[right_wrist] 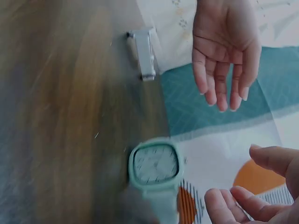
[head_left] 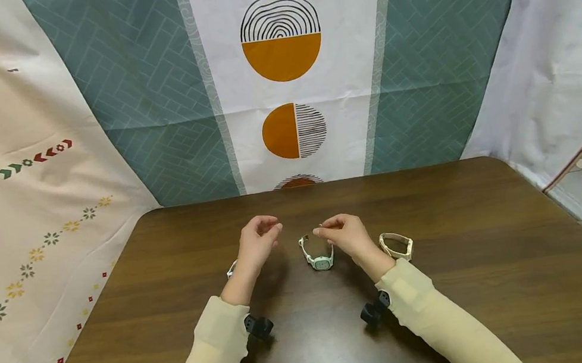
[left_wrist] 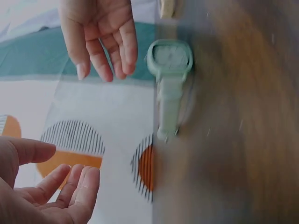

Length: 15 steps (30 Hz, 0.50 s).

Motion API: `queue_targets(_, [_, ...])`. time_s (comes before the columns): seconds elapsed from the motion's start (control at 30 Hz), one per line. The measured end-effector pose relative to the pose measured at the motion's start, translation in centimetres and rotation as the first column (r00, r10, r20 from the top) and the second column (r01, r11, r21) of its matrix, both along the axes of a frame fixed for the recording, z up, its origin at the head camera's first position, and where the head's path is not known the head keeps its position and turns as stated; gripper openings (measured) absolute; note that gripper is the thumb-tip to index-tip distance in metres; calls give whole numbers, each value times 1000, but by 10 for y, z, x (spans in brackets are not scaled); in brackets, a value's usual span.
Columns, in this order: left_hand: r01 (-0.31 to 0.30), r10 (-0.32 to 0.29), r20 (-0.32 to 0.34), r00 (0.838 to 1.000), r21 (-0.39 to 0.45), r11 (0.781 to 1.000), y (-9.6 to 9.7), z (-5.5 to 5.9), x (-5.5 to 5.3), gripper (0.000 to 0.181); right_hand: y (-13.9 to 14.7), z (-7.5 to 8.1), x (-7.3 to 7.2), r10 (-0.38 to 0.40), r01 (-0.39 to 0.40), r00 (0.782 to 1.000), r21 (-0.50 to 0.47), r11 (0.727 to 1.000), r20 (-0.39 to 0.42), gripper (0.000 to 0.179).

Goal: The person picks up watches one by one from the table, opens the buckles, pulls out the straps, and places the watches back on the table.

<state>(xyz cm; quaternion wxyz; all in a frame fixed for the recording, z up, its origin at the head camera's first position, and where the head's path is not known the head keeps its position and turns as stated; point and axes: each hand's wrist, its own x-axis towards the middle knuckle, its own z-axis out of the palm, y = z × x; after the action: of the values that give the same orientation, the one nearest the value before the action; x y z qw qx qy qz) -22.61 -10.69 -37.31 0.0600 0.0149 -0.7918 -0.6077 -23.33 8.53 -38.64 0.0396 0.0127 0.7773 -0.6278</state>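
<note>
A mint green wristwatch (head_left: 322, 263) with a squarish dial stands on the table between the two hands, its strap ends toward the back. My left hand (head_left: 256, 244) hovers left of it with relaxed fingers and holds nothing. On the other side, my right hand (head_left: 350, 236) overlaps one strap end in the head view. The right wrist view shows the right fingers (right_wrist: 224, 205) loosely bent, thumb apart, with nothing between them. A white watch (right_wrist: 144, 53) is partly hidden behind the left wrist in the head view. Beside the right forearm lies a cream watch (head_left: 396, 246).
The dark wooden table (head_left: 308, 335) reaches back to a patterned curtain (head_left: 291, 91). Pale cloths hang at the left (head_left: 15, 177) and right sides. Black wrist cameras sit under both cuffs, close above the table.
</note>
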Motion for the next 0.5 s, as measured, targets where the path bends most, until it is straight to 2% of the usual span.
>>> queue_targets(0.17, [-16, 16, 15, 1000, -59, 998, -25, 12, -1, 24, -19, 15, 0, 77, -77, 997, 68, 995, 4, 30])
queue_targets(0.3, [-39, 43, 24, 999, -139, 990, -44, 11, -5, 25, -35, 22, -1, 142, -145, 989, 115, 983, 31, 30])
queue_targets(0.37, [-50, 57, 30, 998, -200, 978, -51, 9, -5, 25, -43, 23, -1, 161, -165, 986, 141, 976, 36, 30])
queue_targets(0.5, [-58, 80, 50, 995, -346, 937, -64, 5, -3, 25, -60, 22, -3, 184, -188, 982, 181, 965, 39, 29])
